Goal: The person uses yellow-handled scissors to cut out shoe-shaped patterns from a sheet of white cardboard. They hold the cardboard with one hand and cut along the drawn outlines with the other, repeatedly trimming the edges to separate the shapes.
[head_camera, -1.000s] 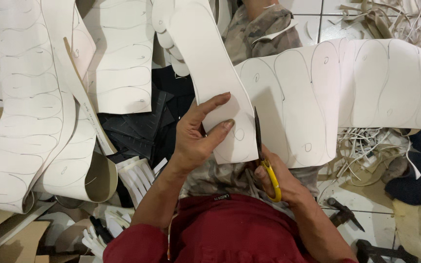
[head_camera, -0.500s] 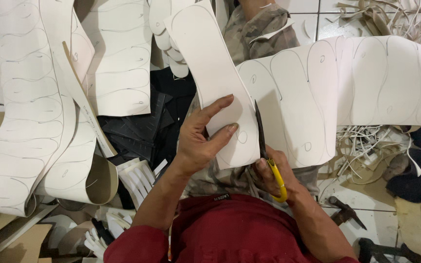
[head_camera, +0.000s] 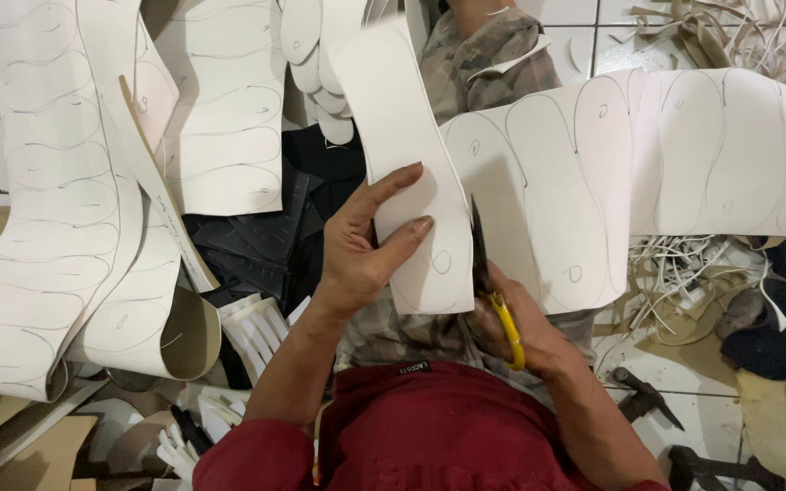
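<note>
My left hand (head_camera: 366, 245) pinches a long white insole-shaped strip (head_camera: 407, 136) that curves up and away from me. My right hand (head_camera: 516, 332) grips yellow-handled scissors (head_camera: 493, 291), whose dark blades stand in the cut between that strip and the wide white sheet (head_camera: 666, 164) marked with pencilled sole outlines. The sheet stretches off to the right. My red shirt (head_camera: 429, 436) fills the lower middle.
More outlined white sheets (head_camera: 47, 200) curl at the left, with a stack of cut sole pieces (head_camera: 316, 55) at the top. Thin offcut strips (head_camera: 675, 273) lie tangled on the tiled floor at right. A dark hammer-like tool (head_camera: 643, 395) lies lower right.
The scissor blades have advanced up along the outline, and the strip in my left hand has separated further from the wide sheet. My left fingers keep their hold.
</note>
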